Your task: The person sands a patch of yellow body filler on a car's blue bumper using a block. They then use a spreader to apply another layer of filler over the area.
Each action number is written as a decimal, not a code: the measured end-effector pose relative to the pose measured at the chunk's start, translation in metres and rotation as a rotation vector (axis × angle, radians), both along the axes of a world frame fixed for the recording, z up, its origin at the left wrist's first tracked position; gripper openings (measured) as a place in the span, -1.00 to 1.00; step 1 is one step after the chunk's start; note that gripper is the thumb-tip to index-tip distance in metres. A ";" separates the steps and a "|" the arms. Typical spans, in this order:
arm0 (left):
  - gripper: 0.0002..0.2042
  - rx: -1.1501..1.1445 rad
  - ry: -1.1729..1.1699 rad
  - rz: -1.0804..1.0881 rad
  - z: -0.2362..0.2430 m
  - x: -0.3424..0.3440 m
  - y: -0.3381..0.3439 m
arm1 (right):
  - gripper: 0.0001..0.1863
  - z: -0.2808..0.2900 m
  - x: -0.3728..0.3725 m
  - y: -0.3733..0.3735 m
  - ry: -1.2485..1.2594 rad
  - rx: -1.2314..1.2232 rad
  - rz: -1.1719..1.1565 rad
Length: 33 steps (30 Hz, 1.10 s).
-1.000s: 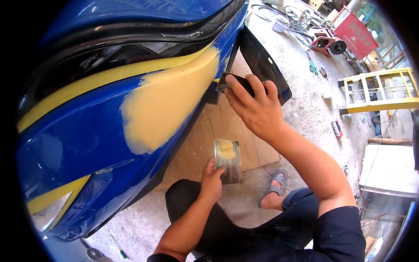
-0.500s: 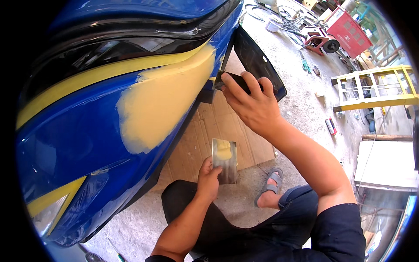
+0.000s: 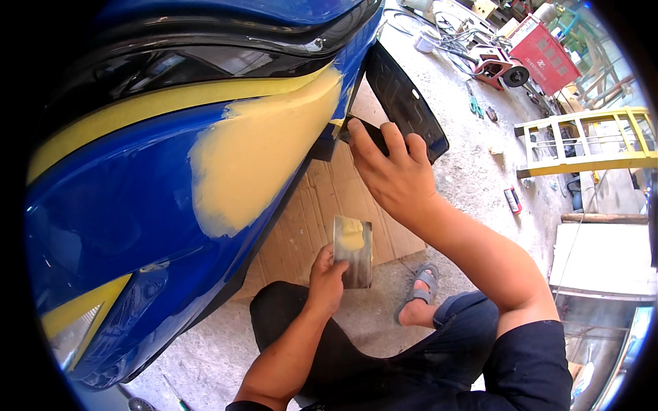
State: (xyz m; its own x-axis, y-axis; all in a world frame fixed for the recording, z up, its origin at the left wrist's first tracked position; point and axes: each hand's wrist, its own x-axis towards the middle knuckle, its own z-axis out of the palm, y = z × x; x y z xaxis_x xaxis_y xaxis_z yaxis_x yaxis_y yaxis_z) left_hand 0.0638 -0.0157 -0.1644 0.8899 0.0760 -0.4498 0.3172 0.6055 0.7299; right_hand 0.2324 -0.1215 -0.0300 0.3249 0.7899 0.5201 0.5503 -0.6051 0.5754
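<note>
A wide patch of beige body filler (image 3: 257, 161) covers part of a blue vehicle body panel (image 3: 123, 192), below a strip of yellow masking tape (image 3: 164, 115). My right hand (image 3: 399, 170) is closed around a dark flat filler spreader (image 3: 370, 135), mostly hidden behind the fingers, at the panel's right edge near the end of the patch. Lower down, my left hand (image 3: 326, 279) grips a rectangular metal plate (image 3: 355, 270), thumb on top. A dab of beige filler (image 3: 352, 237) lies on the plate's upper half.
Beyond my right hand stands a black curved panel (image 3: 404, 96). Flattened cardboard (image 3: 319, 205) lies on the concrete floor below. To the right are a yellow ladder (image 3: 589, 164), a red machine (image 3: 545, 55), a small can (image 3: 513, 200) and cables.
My right hand has dipped slightly and tilted, so less of the spreader shows. My left hand and the plate have hardly moved. The surroundings have shifted a little in view.
</note>
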 end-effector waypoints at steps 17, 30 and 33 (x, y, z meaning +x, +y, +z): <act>-0.58 -0.031 -0.034 -0.035 0.005 -0.008 0.007 | -0.77 0.001 -0.008 0.010 -0.008 -0.087 -0.037; -0.59 -0.029 -0.049 -0.036 -0.002 -0.014 0.005 | -0.76 -0.004 -0.009 0.003 0.032 -0.055 -0.047; -0.58 -0.022 -0.052 -0.059 -0.005 -0.015 0.005 | -0.75 -0.007 -0.003 0.004 0.016 -0.035 -0.032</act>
State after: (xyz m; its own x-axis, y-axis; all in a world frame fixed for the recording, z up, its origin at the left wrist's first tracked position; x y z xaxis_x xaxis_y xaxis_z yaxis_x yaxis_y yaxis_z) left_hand 0.0491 -0.0104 -0.1690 0.9146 0.0135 -0.4041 0.3148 0.6034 0.7327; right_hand 0.2290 -0.1176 -0.0373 0.3583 0.7964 0.4871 0.5405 -0.6024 0.5873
